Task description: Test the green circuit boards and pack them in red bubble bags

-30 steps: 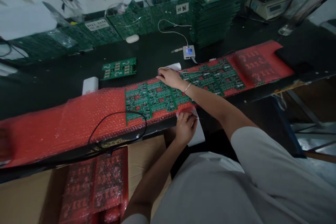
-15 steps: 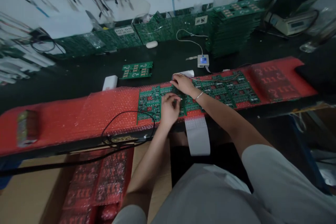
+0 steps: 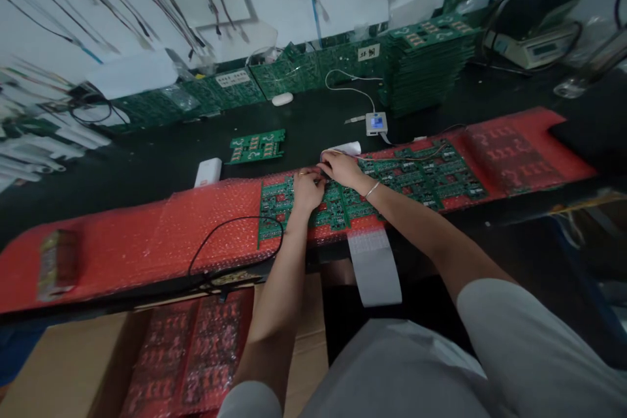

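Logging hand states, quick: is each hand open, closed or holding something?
Left hand: fingers bent over the circuit boards; its grip cannot be told.
Right hand: fingers curled at thin wires; whether holding them cannot be told.

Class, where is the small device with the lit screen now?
In the head view, the small device sits right of centre on the dark table, beyond the right hand, near the lower left of the tall board stack.

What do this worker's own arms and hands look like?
Both hands are ungloved, and the forearms are bare below loose, pale grey fabric short sleeves. A thin, silver-coloured metal bracelet circles the wrist of the right hand. A slim, gold-coloured ring shows on the left hand.
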